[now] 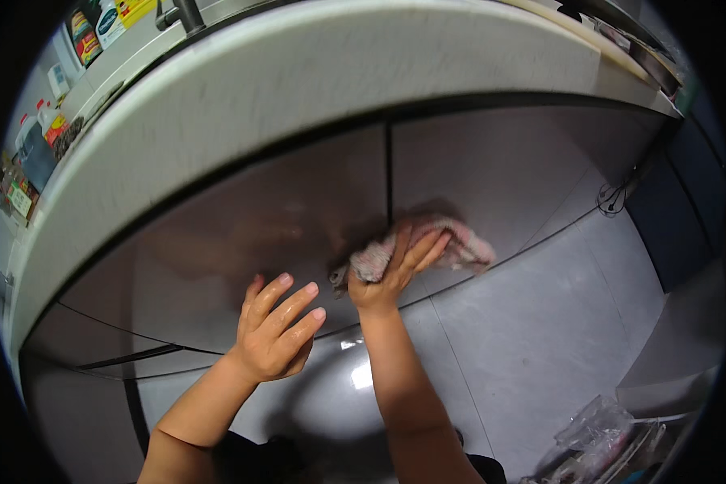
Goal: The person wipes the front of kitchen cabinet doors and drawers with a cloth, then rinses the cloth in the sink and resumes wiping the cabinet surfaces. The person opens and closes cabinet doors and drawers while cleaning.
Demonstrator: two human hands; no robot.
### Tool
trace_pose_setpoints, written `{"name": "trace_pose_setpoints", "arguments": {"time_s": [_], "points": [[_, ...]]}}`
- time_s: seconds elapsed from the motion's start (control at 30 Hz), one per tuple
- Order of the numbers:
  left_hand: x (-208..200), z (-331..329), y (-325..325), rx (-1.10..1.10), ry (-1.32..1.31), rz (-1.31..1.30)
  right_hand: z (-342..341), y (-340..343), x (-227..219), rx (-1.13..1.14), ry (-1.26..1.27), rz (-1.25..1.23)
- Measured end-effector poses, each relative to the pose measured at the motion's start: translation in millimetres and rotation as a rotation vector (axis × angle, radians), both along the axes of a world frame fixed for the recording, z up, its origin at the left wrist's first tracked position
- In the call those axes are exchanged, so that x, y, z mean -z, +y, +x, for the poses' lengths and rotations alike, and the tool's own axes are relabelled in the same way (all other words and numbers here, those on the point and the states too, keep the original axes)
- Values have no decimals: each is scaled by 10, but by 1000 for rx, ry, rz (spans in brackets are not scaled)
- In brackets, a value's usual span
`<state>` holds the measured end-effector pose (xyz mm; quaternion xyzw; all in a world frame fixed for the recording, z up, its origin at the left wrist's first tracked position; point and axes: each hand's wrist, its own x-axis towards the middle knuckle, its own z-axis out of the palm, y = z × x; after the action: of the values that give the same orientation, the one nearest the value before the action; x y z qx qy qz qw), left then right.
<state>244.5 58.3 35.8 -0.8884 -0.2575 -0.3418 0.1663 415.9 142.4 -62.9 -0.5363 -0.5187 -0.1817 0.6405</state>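
A pink and white cloth (464,242) lies bunched against the glossy dark cabinet doors (298,194), just under the seam between them. My right hand (387,278) presses it there with spread fingers, part of the cloth bulging out on both sides. To the left, my left hand (278,331) hovers in front of the left door with its fingers apart and nothing in it. Its skin looks wet. A blurred reflection of the hands shows on the door's surface.
Above the doors runs a pale countertop edge (363,52) with a dark faucet (187,14). Bottles (36,149) stand at the far left. A black cable (613,198) hangs at the right. Plastic bags (593,436) lie low right on the grey tiled floor (532,339).
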Motion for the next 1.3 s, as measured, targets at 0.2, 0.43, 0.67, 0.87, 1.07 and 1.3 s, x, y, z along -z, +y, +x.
{"name": "trace_pose_setpoints", "arguments": {"time_s": [0.2, 0.43, 0.67, 0.87, 1.07, 1.3], "points": [[329, -269, 0, -78, 100, 102, -459, -122, 949, -95, 286, -39], [-42, -547, -84, -202, -51, 186, -304, -150, -1501, -113, -177, 138], [-76, -496, 55, -203, -95, 311, -520, -254, -1452, -355, -563, 254], [-249, -518, 38, -228, -12, 324, 463, 144, -1687, -290, -621, 309], [-440, -407, 3, -157, -71, 319, 1429, 246, -1775, 7, -390, 405], [-707, 56, 152, -68, -41, 334, 748, 69, -1868, -356, -467, 520]]}}
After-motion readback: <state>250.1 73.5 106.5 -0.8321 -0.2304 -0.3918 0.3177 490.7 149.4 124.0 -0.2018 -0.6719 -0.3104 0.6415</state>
